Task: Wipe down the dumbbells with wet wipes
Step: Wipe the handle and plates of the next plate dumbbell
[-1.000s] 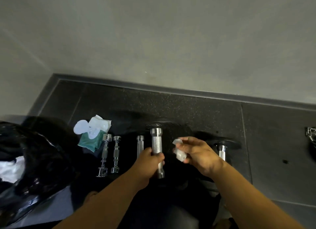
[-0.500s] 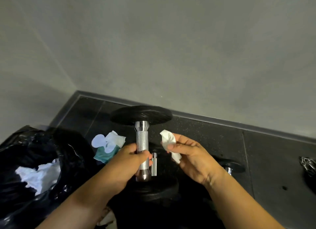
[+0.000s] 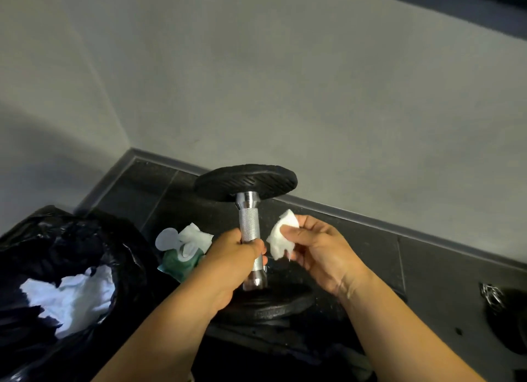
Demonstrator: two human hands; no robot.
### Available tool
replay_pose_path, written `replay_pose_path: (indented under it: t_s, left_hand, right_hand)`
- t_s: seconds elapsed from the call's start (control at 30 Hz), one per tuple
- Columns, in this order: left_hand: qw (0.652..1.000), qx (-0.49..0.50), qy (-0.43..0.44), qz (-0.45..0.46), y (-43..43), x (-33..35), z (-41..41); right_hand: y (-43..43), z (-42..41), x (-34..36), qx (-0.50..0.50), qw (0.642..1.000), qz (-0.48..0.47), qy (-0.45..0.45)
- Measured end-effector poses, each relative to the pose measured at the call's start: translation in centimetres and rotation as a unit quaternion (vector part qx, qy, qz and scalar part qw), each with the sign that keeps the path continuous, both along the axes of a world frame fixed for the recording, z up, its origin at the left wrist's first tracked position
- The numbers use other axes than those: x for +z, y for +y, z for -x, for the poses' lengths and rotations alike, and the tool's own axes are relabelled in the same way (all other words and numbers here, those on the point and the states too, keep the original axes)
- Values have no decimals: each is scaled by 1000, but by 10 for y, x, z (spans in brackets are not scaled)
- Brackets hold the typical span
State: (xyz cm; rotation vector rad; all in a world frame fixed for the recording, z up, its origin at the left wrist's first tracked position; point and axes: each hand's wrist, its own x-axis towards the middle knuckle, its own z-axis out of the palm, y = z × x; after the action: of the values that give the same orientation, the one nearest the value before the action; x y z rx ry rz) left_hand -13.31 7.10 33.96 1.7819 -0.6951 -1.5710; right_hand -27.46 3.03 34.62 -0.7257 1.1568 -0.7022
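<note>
Head view: left hand is gripping the dumbbell by its knurled chrome handle, fingers wrapped tight around the lower half. Dumbbell is standing upright, top plate up in the air, bottom plate sitting low near the dark floor; can't tell if it's touching. Right hand is pinching a crumpled white wet wipe between thumb and fingers, just beside the handle, not touching it. Green wipes pack is lying on the floor left of the left hand, flap open. Black trash bag at far left is holding used white wipes.
</note>
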Motion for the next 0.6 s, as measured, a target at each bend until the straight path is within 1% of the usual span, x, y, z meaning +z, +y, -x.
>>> replay_pose_path:
  t_s: [0.07,0.1,0.27,0.33,0.47,0.53,0.6]
  left_hand:
    - [1000,1,-2,2,0,1,-3]
    - [1000,3,-1,4,0,2,-5]
    - [1000,9,12,5,-2,3,-10]
    - [1000,10,12,7,-4,3,-10]
    - [1000,8,3,12,-6,2,-8]
    - [1000,9,-8,11,-7,2,-8]
    - [1000,14,-1,7,-7,4,-6]
  right_hand:
    - [-2,-4,4,17,998,29,60]
    - [-4,-7,5,23,996,39,75]
    - [-10,-14,11,-8,997,26,71]
    - [-11,-17,15,-7,997,36,67]
    - [-11,-19,24,51,992,73,86]
    - [-10,-20,29,89,985,89,115]
    - [-11,-20,38,126,974,116,150]
